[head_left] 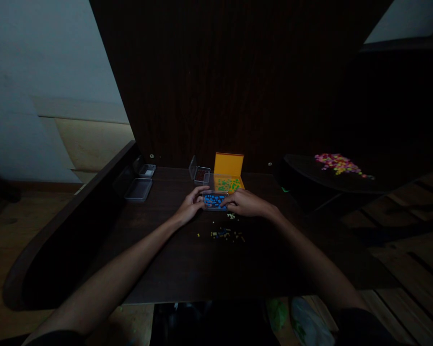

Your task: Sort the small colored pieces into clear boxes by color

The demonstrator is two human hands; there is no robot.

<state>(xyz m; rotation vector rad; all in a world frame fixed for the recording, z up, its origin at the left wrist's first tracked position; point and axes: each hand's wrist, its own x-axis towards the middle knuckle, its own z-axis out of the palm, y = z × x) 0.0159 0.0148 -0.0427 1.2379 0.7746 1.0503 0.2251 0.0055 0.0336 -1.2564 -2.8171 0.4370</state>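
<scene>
My left hand grips the left side of a small clear plastic box whose lid stands raised at the back. Inside the box lie several small blue pieces. From the right, my right hand reaches into the box with its fingers bent together among the blue pieces. What its fingertips hold, if anything, is too small to make out. Just behind is an open orange case with small green pieces in it. Nearer to me, tiny pale yellow pieces are scattered on the dark table.
A clear box of dark reddish pieces stands open behind my left hand. Further left are a clear tray and a smaller clear box. A pile of pink and yellow pieces lies on a dark raised surface at right.
</scene>
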